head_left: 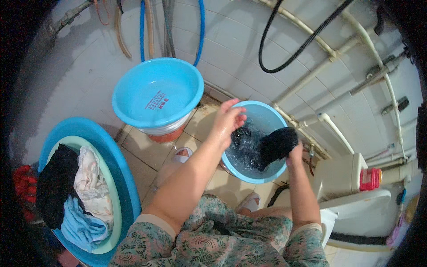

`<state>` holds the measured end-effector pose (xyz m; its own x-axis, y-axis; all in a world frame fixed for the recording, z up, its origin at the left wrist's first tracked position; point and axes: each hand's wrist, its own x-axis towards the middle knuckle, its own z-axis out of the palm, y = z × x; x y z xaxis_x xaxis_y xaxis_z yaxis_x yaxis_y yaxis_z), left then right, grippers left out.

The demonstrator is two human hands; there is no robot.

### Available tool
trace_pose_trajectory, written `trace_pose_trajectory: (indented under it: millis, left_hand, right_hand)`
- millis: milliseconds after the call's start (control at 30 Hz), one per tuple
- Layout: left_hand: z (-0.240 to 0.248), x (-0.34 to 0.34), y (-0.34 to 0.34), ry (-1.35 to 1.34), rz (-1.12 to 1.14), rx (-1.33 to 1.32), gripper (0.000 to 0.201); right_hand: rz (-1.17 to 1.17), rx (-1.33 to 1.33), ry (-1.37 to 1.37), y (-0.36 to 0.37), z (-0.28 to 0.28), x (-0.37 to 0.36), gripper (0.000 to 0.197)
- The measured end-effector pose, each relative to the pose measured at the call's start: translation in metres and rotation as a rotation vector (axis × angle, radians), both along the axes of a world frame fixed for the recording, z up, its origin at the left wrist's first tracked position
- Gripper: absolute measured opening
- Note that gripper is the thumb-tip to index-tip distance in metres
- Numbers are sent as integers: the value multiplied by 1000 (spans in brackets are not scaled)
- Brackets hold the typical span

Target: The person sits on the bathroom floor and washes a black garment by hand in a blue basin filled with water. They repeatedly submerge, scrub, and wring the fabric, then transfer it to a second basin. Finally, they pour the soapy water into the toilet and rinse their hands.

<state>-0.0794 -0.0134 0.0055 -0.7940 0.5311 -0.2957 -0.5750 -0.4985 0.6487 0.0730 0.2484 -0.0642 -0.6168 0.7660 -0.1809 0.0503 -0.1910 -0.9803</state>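
A light blue basin point(257, 179) of water stands on the floor in front of me. My right hand point(295, 152) grips one end of a wet black cloth point(276, 147) at the basin's right rim. The cloth hangs down into the water; what kind of garment it is cannot be made out. Dark shapes show below the rippled surface, too blurred to name. Over the basin's upper left rim is my left hand point(228, 119), wet, its fingers bent and apart, holding nothing.
Farther left, a wide blue basin point(175, 84) rests on a bucket point(164, 135). At lower left, a pale green basin point(116, 213) of clothes sits inside a large blue tub point(129, 191). A toilet point(338, 175) is right; a black hose point(287, 66) loops from the pipes.
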Motion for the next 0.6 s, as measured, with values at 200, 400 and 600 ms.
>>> trace_pose_trajectory:
  millis: [200, 400, 600]
  left_hand:
    - [-9, -6, -6, 31, 12, -18, 44]
    - [6, 12, 9, 445, -187, -82, 71]
    - [2, 55, 50, 1039, -260, -205, 92]
  right_hand:
    - [-67, 46, 201, -33, 161, 3, 25]
    - [49, 324, 302, -47, 249, -7, 22]
    - [22, 591, -44, -46, 187, -33, 34]
